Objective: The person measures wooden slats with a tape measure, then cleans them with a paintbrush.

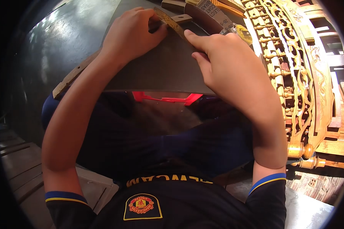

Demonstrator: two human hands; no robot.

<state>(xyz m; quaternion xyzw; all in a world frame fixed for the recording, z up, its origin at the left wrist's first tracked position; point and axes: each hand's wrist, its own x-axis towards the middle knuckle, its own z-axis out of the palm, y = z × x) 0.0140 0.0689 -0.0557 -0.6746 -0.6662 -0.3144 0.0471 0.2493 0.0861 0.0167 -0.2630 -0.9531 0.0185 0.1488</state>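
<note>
A narrow yellowish-brown strip (171, 23) slants between my two hands above a dark grey board (156, 74). My left hand (135, 34) is closed at the strip's upper part, thumb and fingers pinched together against it. My right hand (231, 55) has its index fingertip on the lower right end of the strip, with the thumb just below and the other fingers curled out of sight. Behind the strip lies a small flat pale piece with a hole (181, 18), partly covered by it.
A printed cardboard box (212, 17) and a round yellow item (244, 33) lie beyond my right hand. Carved wooden furniture with turned spindles (294, 65) stands along the right. A worn wooden bar (70, 78) juts out at the left, and red plastic (168, 99) shows below the board.
</note>
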